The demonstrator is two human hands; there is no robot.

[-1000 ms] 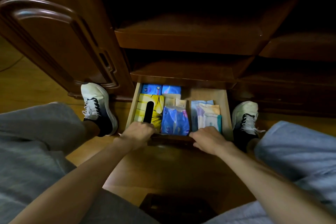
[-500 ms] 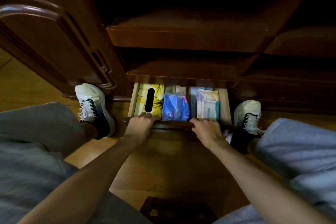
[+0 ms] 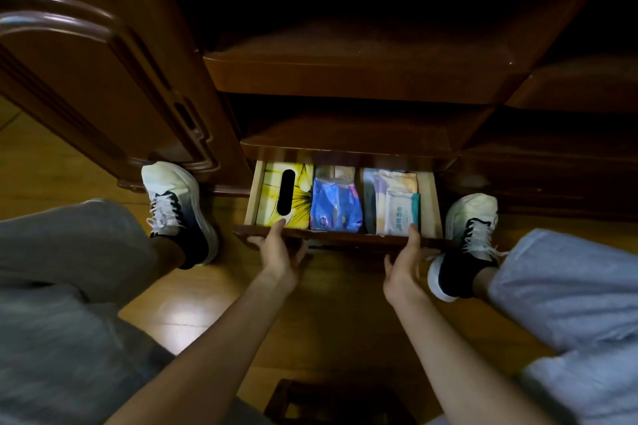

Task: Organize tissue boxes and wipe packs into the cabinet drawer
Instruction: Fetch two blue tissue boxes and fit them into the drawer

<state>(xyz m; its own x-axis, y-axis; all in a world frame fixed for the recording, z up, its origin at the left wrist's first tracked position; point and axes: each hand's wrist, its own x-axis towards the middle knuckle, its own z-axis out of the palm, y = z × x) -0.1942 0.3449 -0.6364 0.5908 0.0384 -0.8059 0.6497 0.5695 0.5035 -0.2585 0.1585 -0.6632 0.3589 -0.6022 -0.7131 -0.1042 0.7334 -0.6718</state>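
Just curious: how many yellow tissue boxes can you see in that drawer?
1. The yellow tissue box lies at the drawer's left end, beside the blue pack. More could be hidden farther back under the shelf.

Dim room: glossy wood floor [image 3: 193, 317], dark wooden cabinet [image 3: 362, 79], open door [image 3: 86, 86].
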